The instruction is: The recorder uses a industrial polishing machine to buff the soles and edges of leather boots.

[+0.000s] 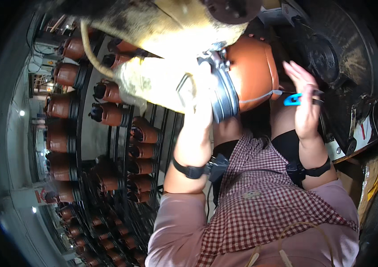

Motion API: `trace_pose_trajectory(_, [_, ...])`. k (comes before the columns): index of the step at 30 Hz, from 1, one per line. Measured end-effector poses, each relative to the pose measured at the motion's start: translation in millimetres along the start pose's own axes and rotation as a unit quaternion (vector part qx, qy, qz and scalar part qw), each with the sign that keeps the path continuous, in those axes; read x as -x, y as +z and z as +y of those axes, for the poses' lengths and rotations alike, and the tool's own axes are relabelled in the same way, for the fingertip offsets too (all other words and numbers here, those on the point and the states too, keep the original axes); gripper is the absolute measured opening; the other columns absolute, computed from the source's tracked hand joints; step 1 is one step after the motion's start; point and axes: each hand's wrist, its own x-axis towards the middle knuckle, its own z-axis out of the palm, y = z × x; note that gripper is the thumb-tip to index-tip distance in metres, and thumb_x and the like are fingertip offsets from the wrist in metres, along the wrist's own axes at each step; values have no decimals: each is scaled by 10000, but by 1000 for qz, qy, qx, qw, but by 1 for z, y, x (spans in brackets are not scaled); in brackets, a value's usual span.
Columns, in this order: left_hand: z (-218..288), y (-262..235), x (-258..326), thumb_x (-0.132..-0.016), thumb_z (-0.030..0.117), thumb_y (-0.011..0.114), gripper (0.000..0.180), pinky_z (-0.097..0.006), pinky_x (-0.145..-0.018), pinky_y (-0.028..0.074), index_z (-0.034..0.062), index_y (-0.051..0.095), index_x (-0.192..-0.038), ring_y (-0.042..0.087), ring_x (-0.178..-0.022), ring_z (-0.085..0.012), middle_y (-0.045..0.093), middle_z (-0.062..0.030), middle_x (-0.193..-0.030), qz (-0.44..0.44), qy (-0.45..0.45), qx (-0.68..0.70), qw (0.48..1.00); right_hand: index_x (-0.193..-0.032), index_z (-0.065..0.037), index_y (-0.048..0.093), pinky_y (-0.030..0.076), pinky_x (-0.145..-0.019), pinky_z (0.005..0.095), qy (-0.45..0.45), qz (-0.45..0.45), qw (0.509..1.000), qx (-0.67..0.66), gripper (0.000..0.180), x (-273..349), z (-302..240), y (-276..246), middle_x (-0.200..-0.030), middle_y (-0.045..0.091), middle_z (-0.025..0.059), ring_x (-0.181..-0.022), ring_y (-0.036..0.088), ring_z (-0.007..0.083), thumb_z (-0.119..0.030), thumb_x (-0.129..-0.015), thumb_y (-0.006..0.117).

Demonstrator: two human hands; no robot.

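A brown leather boot is held sideways under the lit machine head. Its dark ridged band faces left, and a pale strip runs across the brown part. My left hand is against the band beside the machine's pale arm. Glare washes out its fingers, so their grip does not show. To the right of the boot, apart from it, my right hand is raised with its upper fingers stretched out. A small blue-handled tool, possibly thread snips, lies across this hand, its dark end showing on the far side.
Racks on the left hold several rows of brown boots, with more boots nearer the middle. A large dark machine part stands at the right, above a white surface with small tools. A checked apron covers my lap.
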Motion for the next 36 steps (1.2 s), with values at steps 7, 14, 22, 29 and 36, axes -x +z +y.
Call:
trace_pose_trajectory(7, [7,-48,-45,-898,301,581,385,-302,-876,499,53,566,-1193,632,-929,-161,641,-57,-1035,-273,-40,85,958,-1036,11,413,323,-599,189,-80,-37,995,-42,395,19,-40,12,-855,434,26,-650,360,46,-337,-928,565])
trace_pose_trajectory(14, [-35,-90,19,-801,187,614,779,-389,-1045,367,-53,257,-1450,427,-1290,-307,363,-208,-1440,-45,274,48,959,-885,-3,554,421,-592,211,120,-119,984,50,86,12,-92,39,-781,541,37,-663,512,68,-24,-848,628])
trace_pose_trajectory(22, [-65,-123,19,-802,359,617,827,-449,-1119,220,-36,284,-1448,243,-1394,-387,210,-291,-1503,58,453,-243,856,-916,-2,643,470,-581,250,79,-195,977,40,170,13,-67,103,-748,587,69,-646,577,118,-43,-765,711])
trace_pose_trajectory(29, [-37,-154,41,-788,336,561,835,-406,-1129,261,16,224,-1482,324,-1373,-272,277,-166,-1516,-168,189,190,949,-953,-6,616,510,-728,330,-215,-312,898,222,177,0,-74,88,-917,629,81,-823,623,200,-73,-802,680])
trace_pose_trajectory(36, [-79,-189,94,-795,329,554,752,-379,-1130,207,-38,290,-1396,309,-1369,-290,341,-186,-1453,-41,212,56,975,-1112,-39,634,503,-686,285,-229,-495,817,186,305,29,-84,98,-1000,659,106,-851,639,176,-85,-810,633])
